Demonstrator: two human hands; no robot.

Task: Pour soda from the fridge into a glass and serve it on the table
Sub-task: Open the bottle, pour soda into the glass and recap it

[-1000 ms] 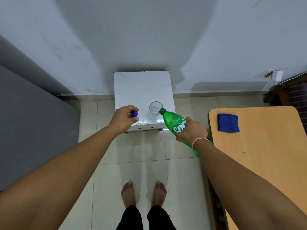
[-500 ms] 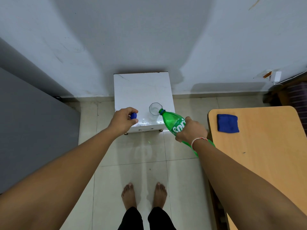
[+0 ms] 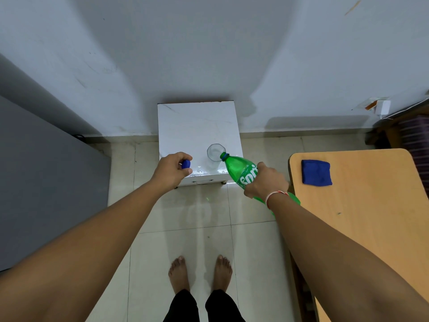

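A clear glass (image 3: pixel 215 154) stands near the front right of a small white stand (image 3: pixel 197 122). My right hand (image 3: pixel 267 181) grips a green soda bottle (image 3: pixel 239 169) around its label, tilted so its open mouth touches the glass rim. My left hand (image 3: pixel 171 170) holds the blue bottle cap (image 3: pixel 186 164) between thumb and fingers, just left of the glass over the stand's front edge. No liquid stream can be made out.
A wooden table (image 3: pixel 371 217) stands to the right with a blue cloth (image 3: pixel 316 172) on its far corner. A grey fridge side (image 3: pixel 46 182) fills the left. The wall is close behind the stand. My bare feet (image 3: pixel 199 273) stand on tiled floor.
The bottle stays tilted at the glass rim and has barely moved. My left hand with the cap has shifted very slightly.
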